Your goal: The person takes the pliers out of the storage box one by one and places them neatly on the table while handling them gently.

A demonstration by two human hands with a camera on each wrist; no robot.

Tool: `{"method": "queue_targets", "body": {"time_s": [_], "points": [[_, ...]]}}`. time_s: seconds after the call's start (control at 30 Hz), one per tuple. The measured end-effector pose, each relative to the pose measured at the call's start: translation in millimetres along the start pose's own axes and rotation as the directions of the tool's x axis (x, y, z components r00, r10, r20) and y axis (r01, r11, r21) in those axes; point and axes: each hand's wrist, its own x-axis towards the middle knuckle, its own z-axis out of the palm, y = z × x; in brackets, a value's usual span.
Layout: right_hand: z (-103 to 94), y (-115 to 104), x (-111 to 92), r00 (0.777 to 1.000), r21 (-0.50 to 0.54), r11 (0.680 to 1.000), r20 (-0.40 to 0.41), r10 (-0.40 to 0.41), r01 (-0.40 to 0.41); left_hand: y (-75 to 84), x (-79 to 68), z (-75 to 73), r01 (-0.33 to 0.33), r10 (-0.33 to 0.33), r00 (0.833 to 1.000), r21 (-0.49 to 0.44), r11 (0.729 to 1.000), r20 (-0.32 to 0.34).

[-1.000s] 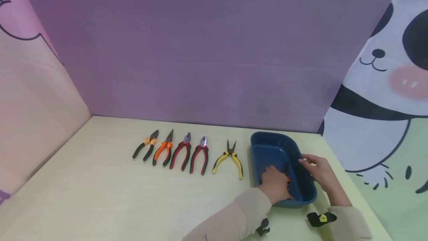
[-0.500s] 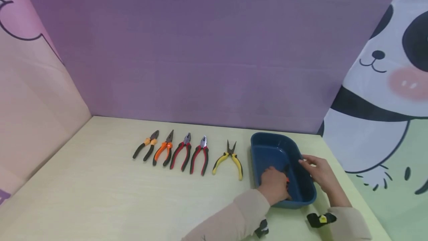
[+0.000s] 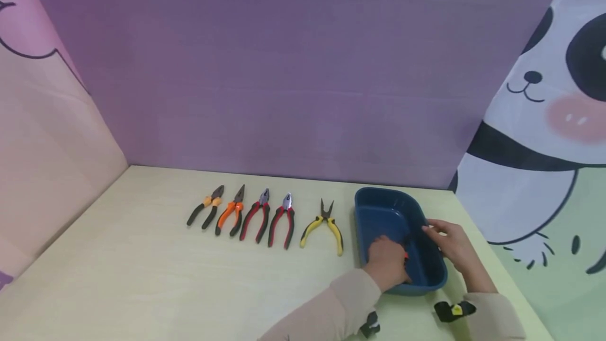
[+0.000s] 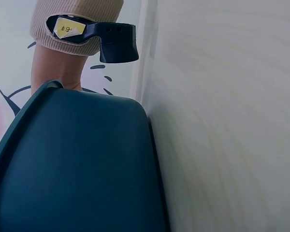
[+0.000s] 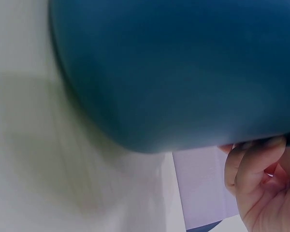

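My left hand [image 3: 387,263] reaches down into a dark blue plastic bin [image 3: 379,201]. Its fingers are around pliers [image 3: 406,256], of which only an orange-red bit and a dark end show past the hand. At the bin's right side, my right hand [image 3: 452,243] grips the rim between thumb and fingers. The right wrist view has the bin's outer wall [image 5: 183,87] large, with curled fingers [image 5: 253,166] at its edge. The left wrist view is filled by another outer wall [image 4: 82,159], hiding the left hand.
Left of the bin, yellow-handled long-nose pliers [image 3: 337,233] lie spread. Farther left are two red-and-black pairs [image 3: 255,220], an orange pair [image 3: 229,218] and a black-and-peach pair [image 3: 206,207], all in a row. A purple backdrop [image 3: 284,93] stands behind the table [image 3: 165,278].
Almost nothing differs. The left hand has shifted very slightly within the bin; the right hand, bin and the row of pliers keep their places.
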Motion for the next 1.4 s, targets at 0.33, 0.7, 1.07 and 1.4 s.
{"method": "queue_targets", "body": {"time_s": [0.33,0.7,1.07,1.4], "points": [[0.2,-1,-1,1.0,0.015,1.0,-0.009,-0.017,0.017,-0.8,-0.8,-0.8,-0.013,0.012,0.999,-0.015,1.0,-0.035],[-1.0,-1,2,1.0,0.007,1.0,-0.006,-0.02,0.02,-0.2,-2.5,-2.4,-0.032,0.038,0.986,0.039,0.999,-0.164],[2.0,-2,0,1.0,0.019,1.0,-0.003,-0.003,0.003,-7.6,-3.5,-6.5,-0.035,0.029,0.985,-0.033,0.999,-0.168],[0.5,-3,1,1.0,0.005,1.0,-0.002,-0.012,0.012,-16.1,-7.2,-23.2,-0.05,0.034,0.987,-0.098,0.994,-0.155]]}}
